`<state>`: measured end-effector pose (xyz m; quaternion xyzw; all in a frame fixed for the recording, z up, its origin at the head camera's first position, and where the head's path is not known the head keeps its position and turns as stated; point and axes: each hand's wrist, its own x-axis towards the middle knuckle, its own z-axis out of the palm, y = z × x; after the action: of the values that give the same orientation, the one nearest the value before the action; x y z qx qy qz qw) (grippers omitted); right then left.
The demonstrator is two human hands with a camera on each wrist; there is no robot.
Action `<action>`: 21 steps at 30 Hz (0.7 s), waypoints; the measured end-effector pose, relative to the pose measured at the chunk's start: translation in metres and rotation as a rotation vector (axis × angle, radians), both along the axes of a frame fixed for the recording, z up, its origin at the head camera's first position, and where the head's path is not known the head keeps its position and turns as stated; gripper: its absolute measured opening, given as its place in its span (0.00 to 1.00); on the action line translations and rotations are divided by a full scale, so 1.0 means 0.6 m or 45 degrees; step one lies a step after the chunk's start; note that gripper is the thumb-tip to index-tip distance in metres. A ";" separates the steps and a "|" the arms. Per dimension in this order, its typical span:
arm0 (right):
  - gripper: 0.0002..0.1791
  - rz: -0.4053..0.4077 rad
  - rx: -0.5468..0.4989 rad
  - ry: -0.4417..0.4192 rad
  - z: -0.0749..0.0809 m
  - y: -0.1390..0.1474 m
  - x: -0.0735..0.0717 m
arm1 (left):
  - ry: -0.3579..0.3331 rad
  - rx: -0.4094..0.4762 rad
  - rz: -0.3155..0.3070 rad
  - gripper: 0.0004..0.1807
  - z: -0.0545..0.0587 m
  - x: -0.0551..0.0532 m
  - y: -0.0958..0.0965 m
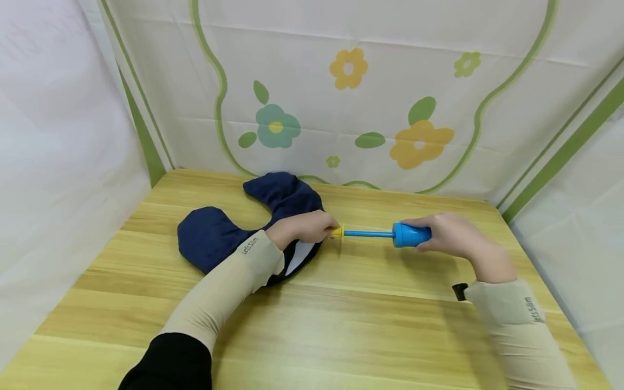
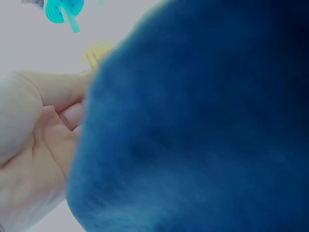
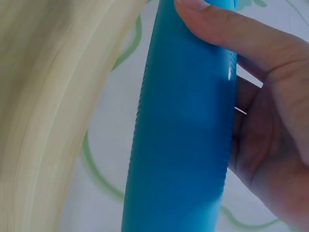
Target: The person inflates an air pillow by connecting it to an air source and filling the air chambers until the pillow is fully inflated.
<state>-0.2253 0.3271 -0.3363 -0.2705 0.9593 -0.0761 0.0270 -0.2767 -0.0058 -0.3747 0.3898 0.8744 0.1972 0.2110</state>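
A blue hand pump (image 1: 411,235) is held level above the table, its thin blue rod (image 1: 369,234) drawn out to the left. My right hand (image 1: 450,234) grips the barrel; the right wrist view shows the thumb on the blue barrel (image 3: 181,125). With its fingers, my left hand (image 1: 309,226) pinches the yellow end piece (image 1: 338,232) at the rod's tip. Below the left hand and wrist lies a navy U-shaped neck pillow (image 1: 207,238), with a white patch showing near its right side. Its dark fabric (image 2: 203,125) hides the left fingertips in the left wrist view.
The wooden table (image 1: 341,325) ends at a white fabric backdrop (image 1: 302,65) printed with flowers. White fabric walls also stand at left and right. A small black tab (image 1: 460,291) sticks out by the right cuff.
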 end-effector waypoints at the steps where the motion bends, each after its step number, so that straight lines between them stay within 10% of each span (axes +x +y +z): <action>1: 0.34 0.013 0.019 0.027 -0.001 -0.006 -0.001 | 0.005 0.002 0.001 0.16 0.001 0.001 0.000; 10: 0.34 0.155 0.060 0.167 -0.027 -0.081 -0.015 | 0.091 -0.020 0.017 0.15 -0.001 0.007 0.002; 21: 0.37 0.211 0.073 0.095 -0.045 -0.151 -0.020 | 0.085 -0.057 -0.023 0.14 0.006 0.008 0.013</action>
<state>-0.2374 0.2365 -0.3633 -0.3507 0.9358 -0.0360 0.0053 -0.2719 0.0020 -0.3712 0.3992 0.8816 0.1625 0.1923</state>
